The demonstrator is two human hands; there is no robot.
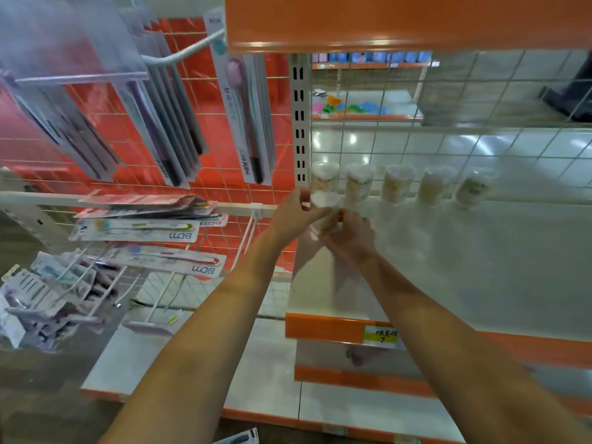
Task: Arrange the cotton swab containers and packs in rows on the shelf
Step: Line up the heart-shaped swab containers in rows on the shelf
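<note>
Cotton swab container (pixel 324 209), clear, white-lidded, pinched by both hands (pixel 323 224)

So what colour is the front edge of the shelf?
Orange; the shelf's front edge shows clearly in the head view, with a yellow and white label on it.

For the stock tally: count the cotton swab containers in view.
6. Five stand in a row along the shelf's back. The sixth is held by both hands, in front of the leftmost. None seems hidden.

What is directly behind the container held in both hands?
Behind the held container stands the leftmost container of a back row on the shelf. Its base is covered by the left hand and right hand.
</note>
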